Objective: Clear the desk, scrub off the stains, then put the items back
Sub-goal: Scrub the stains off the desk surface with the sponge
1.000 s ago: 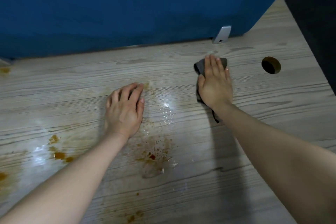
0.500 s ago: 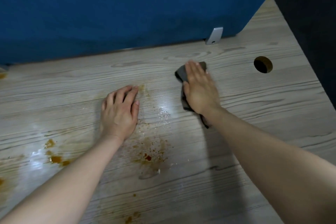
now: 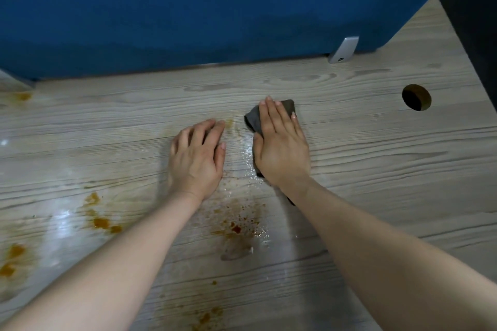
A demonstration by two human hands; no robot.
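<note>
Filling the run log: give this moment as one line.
phase: scrubbing | right hand: presses grey cloth flat | left hand: flat on desk | orange stains: remain

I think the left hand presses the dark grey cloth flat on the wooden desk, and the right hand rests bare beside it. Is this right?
The hands are swapped. In the head view the right hand presses the dark grey cloth flat on the wooden desk; the left hand rests bare beside it.

Bare forearms, seemingly ringless hands [image 3: 197, 158], no sleeves.

cloth [image 3: 287, 108] on desk [image 3: 376, 169], stains [image 3: 236, 228] nearer
</note>
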